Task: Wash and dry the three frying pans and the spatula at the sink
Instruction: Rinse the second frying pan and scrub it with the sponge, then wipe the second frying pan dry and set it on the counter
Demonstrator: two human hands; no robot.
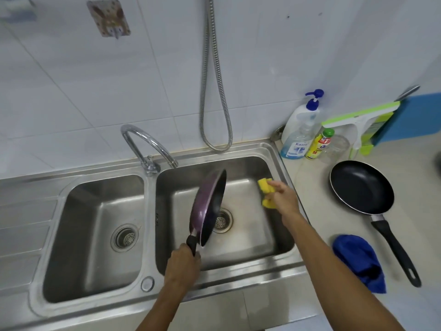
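At frame centre, the left hand (182, 266) grips the tilted purple non-stick frying pan (210, 206); the right hand (282, 197) pinches a yellow sponge (266, 191), seemingly apart. Scrub firmly, handle steady.

Sink (274, 149) brushed steel; tap (143, 142) glossy chrome; purple pan (202, 204) speckled enamel; cloth (358, 259) blue, soft.

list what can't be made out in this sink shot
Head view only:
Third pan and spatula: outside the frame.
Purple pan inside: turned edge-on, its state unclear.
Sponge middle: covered by the right hand.
Pan handle: mostly wrapped by the left hand.
Dark thing at the right edge: cut off.
Yellow bottle label: blurred.
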